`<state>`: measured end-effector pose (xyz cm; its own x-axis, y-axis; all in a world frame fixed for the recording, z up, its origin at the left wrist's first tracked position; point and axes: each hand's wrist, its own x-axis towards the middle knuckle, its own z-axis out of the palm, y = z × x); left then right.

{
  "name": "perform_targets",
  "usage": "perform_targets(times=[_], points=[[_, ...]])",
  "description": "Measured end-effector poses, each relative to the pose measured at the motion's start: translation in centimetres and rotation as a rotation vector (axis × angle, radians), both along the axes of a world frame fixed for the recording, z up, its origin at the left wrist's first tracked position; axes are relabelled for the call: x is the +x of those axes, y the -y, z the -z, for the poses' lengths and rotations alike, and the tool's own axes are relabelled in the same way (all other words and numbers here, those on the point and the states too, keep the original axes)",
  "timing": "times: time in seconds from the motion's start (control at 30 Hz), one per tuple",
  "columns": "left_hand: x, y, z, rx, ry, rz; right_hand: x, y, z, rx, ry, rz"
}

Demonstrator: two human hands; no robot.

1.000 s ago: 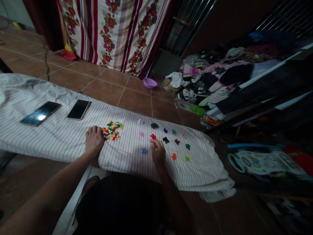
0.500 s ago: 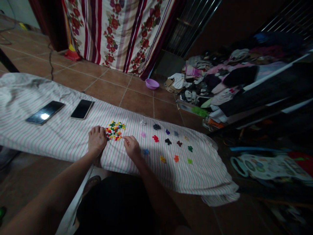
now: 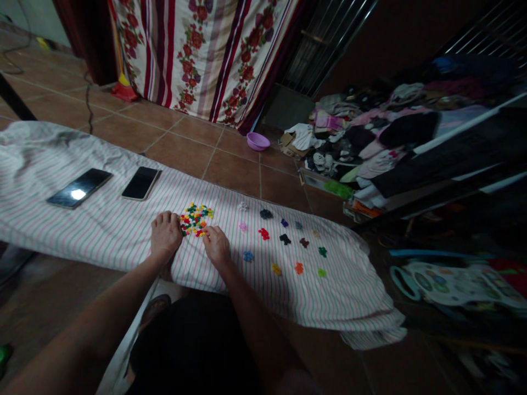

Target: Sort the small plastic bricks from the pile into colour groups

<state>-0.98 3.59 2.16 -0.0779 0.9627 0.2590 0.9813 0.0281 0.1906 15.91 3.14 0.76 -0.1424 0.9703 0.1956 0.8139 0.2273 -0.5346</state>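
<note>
**One mixed pile (image 3: pixel 193 217) and fourteen single-colour clusters (image 3: pixel 264 234) on a striped cloth**

Two bare hands are at the mixed pile of small red, yellow, green and orange pieces, too many to count, on the striped cloth (image 3: pixel 94 230). The left hand (image 3: pixel 166 233) lies back up against the pile's left edge, its fingers side by side and bent; what is under them is hidden. The right hand (image 3: pixel 216 244) is at the near right edge, thumb and fingertips drawn close together; whether they have hold of a piece cannot be told.

Right of the right hand, the fourteen clusters sit apart in three rough rows. Five are farthest away: white, dark grey, purple, grey and beige. Five make the middle row: pink, red, black, brown and dark green. Four are nearest: blue, yellow, orange and lime green.

Two phones, one larger (image 3: pixel 79 188) with a bright reflection and one smaller (image 3: pixel 140 183), lie left of the pile. On the tiled floor (image 3: pixel 185 152) beyond are one purple bowl (image 3: pixel 258 141) and one heap of clothes (image 3: pixel 362 123).
</note>
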Motion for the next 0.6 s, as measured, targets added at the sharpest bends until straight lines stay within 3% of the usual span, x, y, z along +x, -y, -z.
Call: perform_targets(times=[0.6], points=[[0.0, 0.2, -0.5, -0.029, 0.015, 0.004, 1.2, 1.4, -0.6, 0.072, -0.139, -0.002]])
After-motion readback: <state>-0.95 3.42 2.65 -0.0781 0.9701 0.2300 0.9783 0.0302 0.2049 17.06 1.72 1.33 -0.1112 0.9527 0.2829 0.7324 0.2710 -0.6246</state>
